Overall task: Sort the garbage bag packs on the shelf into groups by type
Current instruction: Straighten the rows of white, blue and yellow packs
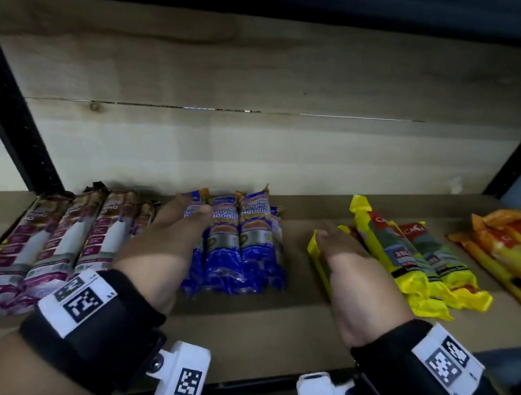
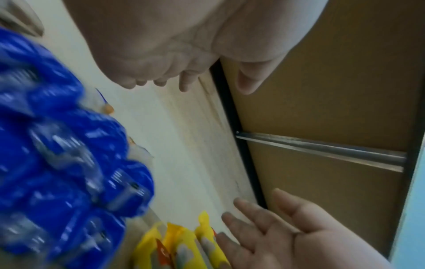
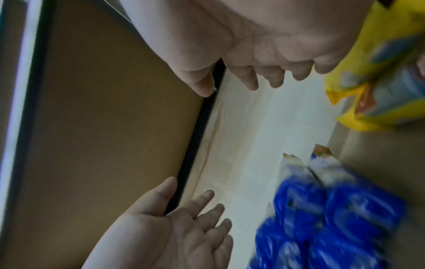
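Garbage bag packs lie on the shelf [image 1: 287,317] in colour groups, every pack with its long axis running front to back: purple packs [image 1: 50,238] at the left, blue packs [image 1: 240,247] in the middle, yellow packs [image 1: 414,263] to their right, orange packs [image 1: 512,255] at the far right. Both hands reach in palm down with fingers straight and spread, gripping nothing. The left hand [image 1: 173,236] hovers at the left flank of the blue group, between it and the purple one; whether it touches a pack cannot be told. The right hand [image 1: 340,258] is over the leftmost yellow pack [image 1: 318,262], which lies a little apart from its fellows, toward the blue side. That stray pack is nearest the right hand, so I judge the next move is to nudge it rightward against the yellow group. Bare shelf separates blue from yellow, and nothing stands in the way of that push; the orange group is well clear
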